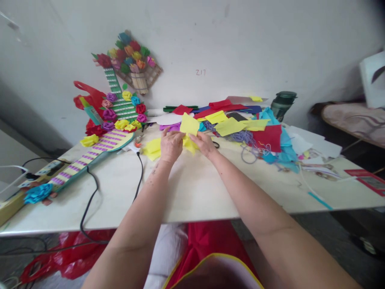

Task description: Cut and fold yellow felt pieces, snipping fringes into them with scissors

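Note:
Between my hands, above the middle of the table, is a piece of yellow crepe paper (189, 125). My left hand (172, 143) pinches its lower left side, fingers bent inward. On the other side, my right hand (205, 143) grips the lower right edge with thumb and fingers. The upper part of the paper stands up as a roughly square flap, and crumpled yellow paper hangs below. More yellow paper (152, 149) lies on the table just left of my left hand. A black scissors handle (215, 145) shows beside my right hand.
A glue gun (132, 147) with a black cord lies on the left, near boards decorated with paper flowers (126, 96). Coloured paper sheets (228, 124) and purple yarn (245, 137) are heaped at the back right. A dark green bottle (282, 105) stands behind them. A power strip (45, 172) sits far left.

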A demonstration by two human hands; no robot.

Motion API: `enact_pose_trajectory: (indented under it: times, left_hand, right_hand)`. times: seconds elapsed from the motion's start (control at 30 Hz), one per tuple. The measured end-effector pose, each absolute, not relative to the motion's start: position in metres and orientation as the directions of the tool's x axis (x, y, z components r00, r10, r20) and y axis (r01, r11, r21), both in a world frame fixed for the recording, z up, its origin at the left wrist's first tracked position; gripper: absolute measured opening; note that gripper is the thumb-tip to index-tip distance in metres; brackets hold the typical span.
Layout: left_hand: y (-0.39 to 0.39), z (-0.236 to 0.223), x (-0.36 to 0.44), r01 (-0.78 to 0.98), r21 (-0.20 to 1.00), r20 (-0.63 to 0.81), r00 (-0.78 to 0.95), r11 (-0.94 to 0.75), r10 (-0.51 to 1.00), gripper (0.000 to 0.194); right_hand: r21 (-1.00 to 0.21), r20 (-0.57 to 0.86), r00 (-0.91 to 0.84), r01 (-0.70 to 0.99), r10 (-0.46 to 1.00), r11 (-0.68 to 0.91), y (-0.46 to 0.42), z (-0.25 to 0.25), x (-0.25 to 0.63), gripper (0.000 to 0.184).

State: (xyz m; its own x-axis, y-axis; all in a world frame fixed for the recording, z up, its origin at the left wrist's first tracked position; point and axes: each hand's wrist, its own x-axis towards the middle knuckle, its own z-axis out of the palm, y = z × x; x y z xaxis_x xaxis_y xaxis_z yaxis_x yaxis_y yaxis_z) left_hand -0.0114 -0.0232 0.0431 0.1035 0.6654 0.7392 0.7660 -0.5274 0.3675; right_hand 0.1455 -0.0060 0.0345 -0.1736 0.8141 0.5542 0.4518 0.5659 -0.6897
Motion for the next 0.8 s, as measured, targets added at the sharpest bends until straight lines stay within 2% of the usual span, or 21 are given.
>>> enact_pose_trajectory:
  times: [0.07, 0.17, 0.3, 0.43, 0.57, 0.67, 0.73, 0.8]
  left_hand:
    - [-0.023, 0.043, -0.013, 0.769, 0.368, 0.741, 0.098, -0.524, 0.664, 0.026]
    - [-0.022, 0.042, -0.014, 0.793, 0.308, 0.762, 0.124, -0.525, 0.635, 0.025]
    - [-0.022, 0.043, -0.013, 0.850, 0.169, 0.801, 0.177, -0.499, 0.572, 0.025]
    - [-0.023, 0.043, -0.011, 0.867, 0.059, 0.834, 0.229, -0.495, 0.501, 0.023]
    - [-0.025, 0.041, -0.010, 0.890, 0.043, 0.849, 0.207, -0.454, 0.486, 0.022]
    - [-0.026, 0.039, -0.010, 0.910, 0.096, 0.855, 0.132, -0.403, 0.501, 0.028]
    - [-0.026, 0.039, -0.012, 0.923, 0.139, 0.850, 0.074, -0.358, 0.522, 0.032]
    - [-0.025, 0.038, -0.020, 0.936, 0.191, 0.826, 0.010, -0.296, 0.564, 0.034]
  right_hand:
    - [-0.662, 0.526, -0.259, 0.473, 0.810, 0.581, -0.010, 0.036, 0.143, 0.037]
    - [-0.558, 0.477, -0.314, 0.613, 0.821, 0.559, -0.012, 0.037, 0.140, 0.032]
    - [-0.382, 0.455, -0.296, 0.787, 0.840, 0.485, -0.013, 0.037, 0.137, 0.023]
    - [-0.327, 0.443, -0.260, 0.844, 0.858, 0.425, -0.014, 0.034, 0.135, 0.022]
    - [-0.380, 0.441, -0.153, 0.861, 0.884, 0.338, -0.013, 0.033, 0.137, 0.028]
    - [-0.458, 0.508, -0.124, 0.799, 0.852, 0.389, -0.006, 0.034, 0.141, 0.020]
    - [-0.527, 0.566, -0.148, 0.692, 0.811, 0.493, 0.000, 0.034, 0.144, 0.011]
    - [-0.711, 0.530, -0.110, 0.483, 0.841, 0.511, 0.006, 0.034, 0.146, 0.009]
